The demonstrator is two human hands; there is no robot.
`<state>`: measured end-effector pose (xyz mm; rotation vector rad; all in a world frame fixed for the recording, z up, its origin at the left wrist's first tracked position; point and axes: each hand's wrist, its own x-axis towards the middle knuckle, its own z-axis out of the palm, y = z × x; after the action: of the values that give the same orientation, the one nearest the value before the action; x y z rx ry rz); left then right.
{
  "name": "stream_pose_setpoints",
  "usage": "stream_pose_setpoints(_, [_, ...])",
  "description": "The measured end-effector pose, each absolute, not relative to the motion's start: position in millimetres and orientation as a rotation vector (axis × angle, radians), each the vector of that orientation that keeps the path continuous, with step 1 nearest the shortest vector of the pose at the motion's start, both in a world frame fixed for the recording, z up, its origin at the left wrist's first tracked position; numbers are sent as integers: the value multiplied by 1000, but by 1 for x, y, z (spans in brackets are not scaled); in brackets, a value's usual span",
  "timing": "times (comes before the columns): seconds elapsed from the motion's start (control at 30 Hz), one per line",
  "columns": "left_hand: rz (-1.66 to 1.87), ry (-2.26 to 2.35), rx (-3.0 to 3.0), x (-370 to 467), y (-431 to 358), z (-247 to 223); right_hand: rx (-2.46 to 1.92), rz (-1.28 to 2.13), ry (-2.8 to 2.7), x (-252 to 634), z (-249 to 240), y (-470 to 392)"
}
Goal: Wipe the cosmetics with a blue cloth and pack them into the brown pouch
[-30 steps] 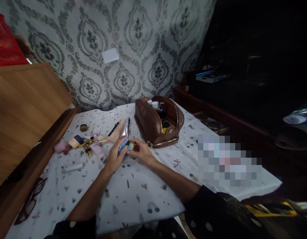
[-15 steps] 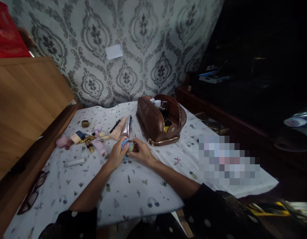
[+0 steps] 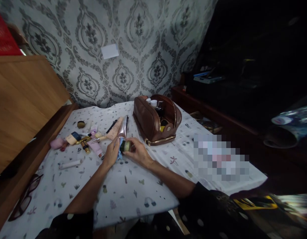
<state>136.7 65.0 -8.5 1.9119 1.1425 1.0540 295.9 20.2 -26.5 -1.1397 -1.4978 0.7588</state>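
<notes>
A: What's nearest?

B: The person's 2 bare hands. The left hand clasps a crumpled light-blue cloth; the right hand has its thumb and fingers on a small dark-green jar with a pale green band.

A: How does the jar lie from each?

B: Between the 2 hands, tipped on its side, axis roughly left to right. Its dark end faces the cloth; its paler end sits in the right fingers, so the right hand is closer. Whether the left fingers touch the jar directly, I can't tell.

A: Just beyond?

B: A shiny silver squeeze tube, its long axis running away from the hands.

A: Farther?

B: A brown, leather-like zip bag, open, right of the tube, with 2 round white lids showing inside. Behind everything, grey-patterned wallpaper.
</notes>
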Motion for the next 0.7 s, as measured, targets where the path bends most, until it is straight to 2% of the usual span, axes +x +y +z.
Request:
stream_pose_setpoints(0.53, [877,866,1803,127,63,3,-1017,1005,-1271,298,-38,33])
stream_pose_setpoints(0.7, [920,949,1779,132,62,4,-1084,927,-1335,298,-37,30])
